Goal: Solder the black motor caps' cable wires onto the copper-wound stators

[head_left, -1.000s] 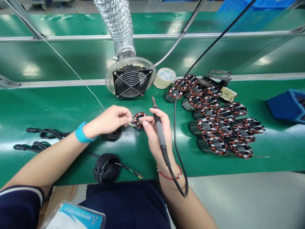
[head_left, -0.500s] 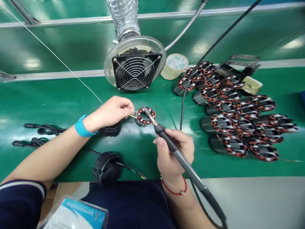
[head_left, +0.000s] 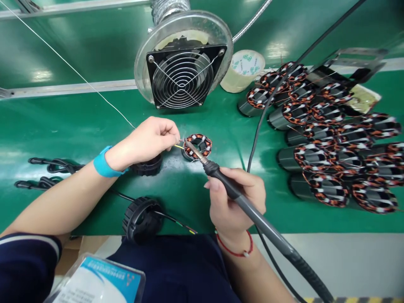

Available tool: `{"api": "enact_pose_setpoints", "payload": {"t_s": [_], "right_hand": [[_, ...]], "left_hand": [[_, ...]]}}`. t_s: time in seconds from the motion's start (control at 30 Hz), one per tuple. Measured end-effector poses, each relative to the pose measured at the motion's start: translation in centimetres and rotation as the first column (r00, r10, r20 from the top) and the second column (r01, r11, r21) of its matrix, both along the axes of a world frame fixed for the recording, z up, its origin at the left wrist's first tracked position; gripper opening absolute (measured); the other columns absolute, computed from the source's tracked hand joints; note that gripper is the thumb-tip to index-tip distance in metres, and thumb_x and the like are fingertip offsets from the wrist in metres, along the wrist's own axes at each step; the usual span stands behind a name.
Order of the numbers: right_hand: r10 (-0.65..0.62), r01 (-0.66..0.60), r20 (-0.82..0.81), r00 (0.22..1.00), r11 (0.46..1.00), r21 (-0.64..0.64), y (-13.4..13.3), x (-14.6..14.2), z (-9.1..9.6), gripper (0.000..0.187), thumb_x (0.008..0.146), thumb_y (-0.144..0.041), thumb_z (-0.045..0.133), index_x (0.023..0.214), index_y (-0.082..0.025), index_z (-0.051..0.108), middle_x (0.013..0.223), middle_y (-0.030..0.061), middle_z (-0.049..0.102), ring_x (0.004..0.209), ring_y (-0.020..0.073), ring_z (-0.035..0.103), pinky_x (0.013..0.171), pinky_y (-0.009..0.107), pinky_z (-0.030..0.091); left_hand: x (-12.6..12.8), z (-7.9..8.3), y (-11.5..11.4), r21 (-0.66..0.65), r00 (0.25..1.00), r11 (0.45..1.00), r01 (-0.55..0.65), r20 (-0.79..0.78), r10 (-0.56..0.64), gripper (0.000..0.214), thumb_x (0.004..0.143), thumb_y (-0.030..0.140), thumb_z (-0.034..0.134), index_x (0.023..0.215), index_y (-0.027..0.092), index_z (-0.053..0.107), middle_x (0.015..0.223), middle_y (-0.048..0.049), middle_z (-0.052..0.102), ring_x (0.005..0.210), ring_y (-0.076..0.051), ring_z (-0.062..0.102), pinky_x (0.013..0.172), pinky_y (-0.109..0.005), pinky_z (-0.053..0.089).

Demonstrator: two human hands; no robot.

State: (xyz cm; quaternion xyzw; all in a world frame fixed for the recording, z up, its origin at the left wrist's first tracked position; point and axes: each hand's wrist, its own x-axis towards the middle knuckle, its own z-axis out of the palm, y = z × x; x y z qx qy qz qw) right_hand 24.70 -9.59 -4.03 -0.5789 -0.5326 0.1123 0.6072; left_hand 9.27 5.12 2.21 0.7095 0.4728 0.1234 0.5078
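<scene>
Beyond the hands, a round metal-framed extractor fan (head_left: 183, 80) with a wire guard faces them across the green workbench (head_left: 75, 122) (probably set there to draw fumes away), and rows of copper-wound steel stators (head_left: 328, 134) lie off to the right. The left hand (head_left: 147, 143) pinches thin wires (head_left: 178, 146) beside a lone stator (head_left: 198, 147) just ahead, steadying them, while the right hand (head_left: 235, 198) grasps a grey soldering iron (head_left: 255, 214) like a pen, its tip at the stator's rim.

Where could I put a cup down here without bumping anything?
Green bench shows left of the exhaust fan, behind the left hand, and along the front edge right of the right hand. Wound stators crowd the far right.
</scene>
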Motion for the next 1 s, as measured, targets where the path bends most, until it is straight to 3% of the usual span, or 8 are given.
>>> {"api": "enact_pose_setpoints", "payload": {"t_s": [1.0], "right_hand": [[-0.012,0.012,-0.015,1.0,1.0,0.016,0.03,-0.25,-0.05,0.024,0.084,-0.022,0.07,0.107,-0.024,0.063,0.087,0.0012,0.065,0.063,0.0141,0.066,0.057,0.029,0.057]], "left_hand": [[0.09,-0.2,0.0,0.012,1.0,1.0,-0.025,0.018,0.025,0.012,0.07,0.008,0.052,0.064,0.014,0.061,0.054,0.0028,0.055,0.05,-0.008,0.046,0.053,-0.022,0.035]]}}
